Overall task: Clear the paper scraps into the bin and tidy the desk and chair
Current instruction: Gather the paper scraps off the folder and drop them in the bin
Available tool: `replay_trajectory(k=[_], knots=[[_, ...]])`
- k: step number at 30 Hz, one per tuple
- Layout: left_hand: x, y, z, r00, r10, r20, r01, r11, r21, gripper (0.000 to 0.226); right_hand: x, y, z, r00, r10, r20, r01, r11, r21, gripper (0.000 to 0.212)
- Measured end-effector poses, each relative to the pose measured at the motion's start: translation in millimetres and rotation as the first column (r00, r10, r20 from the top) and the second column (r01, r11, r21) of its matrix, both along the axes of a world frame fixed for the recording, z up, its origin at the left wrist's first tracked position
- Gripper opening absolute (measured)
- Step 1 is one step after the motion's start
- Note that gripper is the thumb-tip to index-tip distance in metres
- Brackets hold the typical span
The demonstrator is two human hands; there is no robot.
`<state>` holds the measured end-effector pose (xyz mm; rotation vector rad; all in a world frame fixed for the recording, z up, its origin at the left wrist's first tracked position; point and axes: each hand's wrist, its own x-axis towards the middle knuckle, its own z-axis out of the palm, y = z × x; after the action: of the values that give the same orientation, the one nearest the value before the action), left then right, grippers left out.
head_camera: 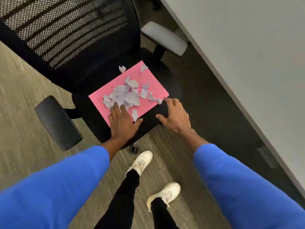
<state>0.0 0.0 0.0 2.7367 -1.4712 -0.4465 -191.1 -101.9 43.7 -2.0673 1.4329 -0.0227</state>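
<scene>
A black chair stands on the carpet with its mesh back at the far left and its seat toward the person. On the seat lies a pink sheet, turned at an angle, and torn pale scraps are heaped near its middle. A few scraps lie apart from the heap: one just off the sheet's far edge on the seat, one at the sheet's far corner, one by the near edge.

The left hand lies flat and spread on the near corner of the sheet, fingertips touching the edge of the heap, thumb out beside the loose near scrap. It grips nothing. The right hand is at the sheet's right corner, fingers apart and curled, the forefinger tip at or just beside a small scrap there; whether it touches the scrap I cannot tell. It holds nothing either. The two hands are well apart.

Both arms wear blue sleeves. Below them are black trousers and white shoes on the carpet. A dark armrest sticks out at the left, a pale one at the far right, next to the grey table that fills the right side.
</scene>
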Motion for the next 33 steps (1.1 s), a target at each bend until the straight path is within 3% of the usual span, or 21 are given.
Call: replay_trajectory(k=[8, 17, 22, 28, 33], knots=[[20.5, -8.5, -49.2, 0.996, 0.071, 0.059, -0.073, 0.997, 0.037, 0.12, 54.9, -40.7, -58.1, 0.994, 0.052, -0.096, -0.048, 0.998, 0.045, 0.089], [30.4, -18.0, -71.5, 0.99, 0.141, -0.03, -0.143, 0.983, -0.114, 0.094, 102.3, -54.1, -87.4, 0.989, 0.055, -0.137, -0.059, 0.998, -0.024, 0.102], [35.9, -18.0, -71.2, 0.985, 0.117, -0.125, -0.141, 0.97, -0.199, 0.061, 131.5, -48.0, -96.5, 0.974, 0.088, -0.207, -0.104, 0.992, -0.066, 0.107], [37.7, -14.3, -83.6, 0.964, 0.058, -0.258, -0.144, 0.934, -0.327, 0.031, 146.7, -41.8, -104.6, 0.963, 0.086, -0.257, -0.115, 0.989, -0.098, 0.078], [41.1, -11.7, -90.0, 0.965, 0.027, -0.261, -0.131, 0.912, -0.388, 0.022, 140.4, -41.0, -108.5, 0.985, 0.095, -0.144, -0.112, 0.987, -0.118, 0.051]])
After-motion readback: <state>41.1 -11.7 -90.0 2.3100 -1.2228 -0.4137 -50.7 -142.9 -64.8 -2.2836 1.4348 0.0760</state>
